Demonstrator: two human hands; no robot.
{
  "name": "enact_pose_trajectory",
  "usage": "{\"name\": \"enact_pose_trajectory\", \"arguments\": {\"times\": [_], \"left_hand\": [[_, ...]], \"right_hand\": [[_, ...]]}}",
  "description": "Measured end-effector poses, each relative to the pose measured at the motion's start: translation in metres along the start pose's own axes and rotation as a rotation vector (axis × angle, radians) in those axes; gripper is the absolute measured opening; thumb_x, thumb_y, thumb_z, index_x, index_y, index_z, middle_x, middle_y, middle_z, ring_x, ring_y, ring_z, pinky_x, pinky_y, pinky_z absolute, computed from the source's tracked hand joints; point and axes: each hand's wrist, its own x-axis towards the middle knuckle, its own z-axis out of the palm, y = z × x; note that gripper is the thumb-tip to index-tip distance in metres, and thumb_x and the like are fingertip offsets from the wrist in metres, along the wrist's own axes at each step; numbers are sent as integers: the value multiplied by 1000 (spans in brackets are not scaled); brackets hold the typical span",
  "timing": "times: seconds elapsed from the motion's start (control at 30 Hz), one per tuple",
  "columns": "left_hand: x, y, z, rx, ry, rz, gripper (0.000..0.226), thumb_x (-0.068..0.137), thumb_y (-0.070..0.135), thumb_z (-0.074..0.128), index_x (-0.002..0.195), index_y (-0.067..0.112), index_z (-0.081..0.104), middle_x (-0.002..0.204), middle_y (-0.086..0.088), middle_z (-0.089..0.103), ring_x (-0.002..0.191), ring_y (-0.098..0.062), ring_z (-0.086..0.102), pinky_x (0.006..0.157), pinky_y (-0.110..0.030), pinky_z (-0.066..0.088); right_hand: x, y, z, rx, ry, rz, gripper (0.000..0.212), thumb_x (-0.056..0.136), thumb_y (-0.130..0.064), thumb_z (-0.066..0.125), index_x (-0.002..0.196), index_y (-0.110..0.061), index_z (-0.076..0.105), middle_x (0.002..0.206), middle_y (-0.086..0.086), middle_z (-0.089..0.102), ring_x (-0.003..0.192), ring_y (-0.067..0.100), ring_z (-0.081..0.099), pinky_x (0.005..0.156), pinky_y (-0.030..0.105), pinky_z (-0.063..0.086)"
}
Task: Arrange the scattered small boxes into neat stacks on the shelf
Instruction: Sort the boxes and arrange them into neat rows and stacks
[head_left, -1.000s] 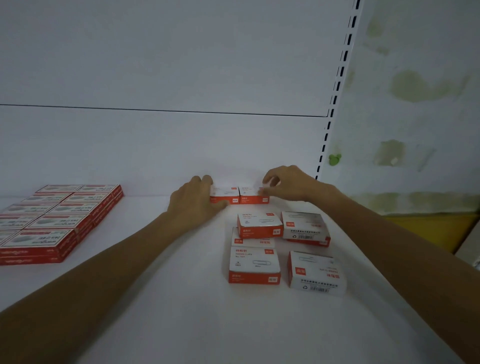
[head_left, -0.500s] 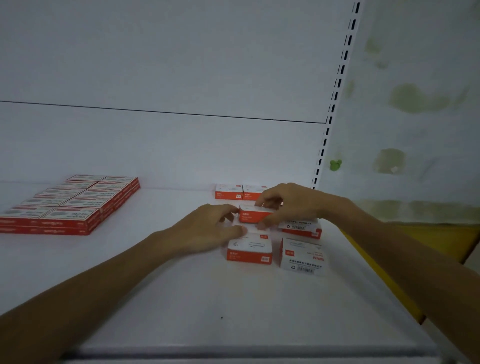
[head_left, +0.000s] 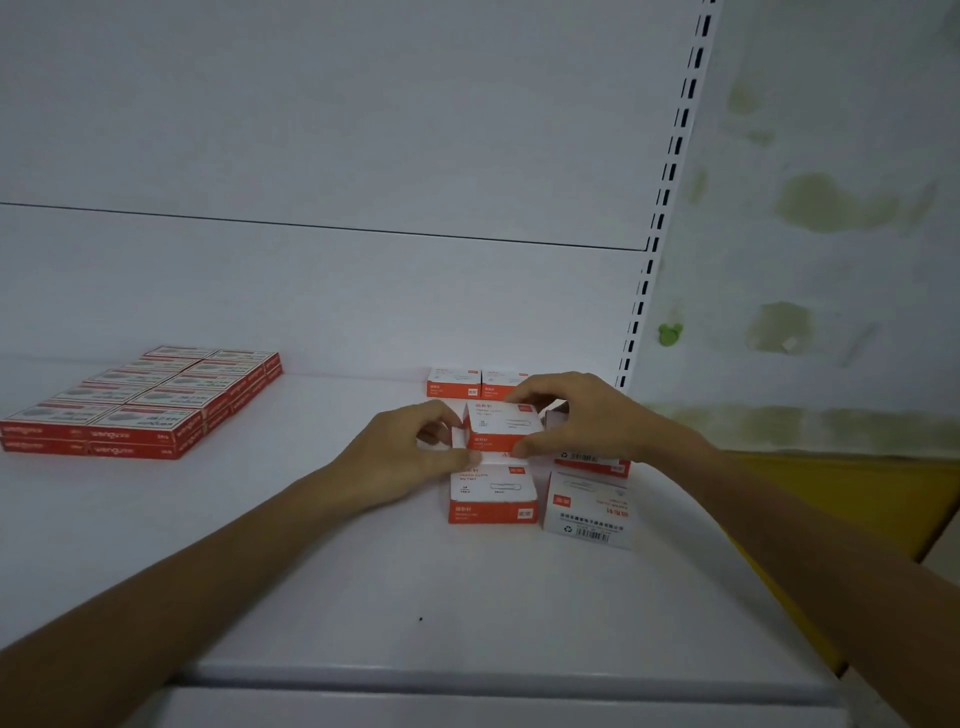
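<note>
Both the left hand (head_left: 410, 457) and right hand (head_left: 571, 421) pinch one box (head_left: 501, 423) by its ends, mid-way back on the shelf (head_left: 311, 571) among loose boxes (head_left: 493, 493); an uneven squeeze might tilt it and nudge the back pair (head_left: 478, 384) askew.

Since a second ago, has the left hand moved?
Yes. The left hand left the back pair of boxes and came toward the shelf front, now at the middle box.
</note>
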Motion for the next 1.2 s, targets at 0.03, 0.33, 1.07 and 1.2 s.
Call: {"name": "enact_pose_trajectory", "arguments": {"times": [0.03,0.33,1.07,1.2], "left_hand": [[0,1,0,-3,16,6,31,79,39,67,104,26,56,109,11,59,97,-7,58,78,-16,47],[-4,3,0,132,25,35,31,83,41,60,109,25,58,113,5,61,91,-7,55,71,-11,43],[-16,8,-1,416,-139,114,66,82,64,42,138,31,31,136,11,42,118,-8,44,99,-24,42],[-19,6,0,443,-100,113,58,89,59,30,139,29,31,133,9,45,117,-9,43,100,-27,37]], "right_hand": [[-1,0,1,34,28,-3,43,76,-31,73,115,-29,55,107,-16,54,96,1,52,78,9,40],[0,-5,0,76,95,16,49,74,-29,75,119,-25,57,106,-15,55,91,3,55,74,9,44],[59,-14,25,-28,456,-53,49,78,-25,72,120,-12,50,125,5,55,92,9,51,65,8,43],[62,-11,26,-43,390,-6,47,79,-25,71,120,-10,52,123,6,57,90,9,51,67,11,45]]}}
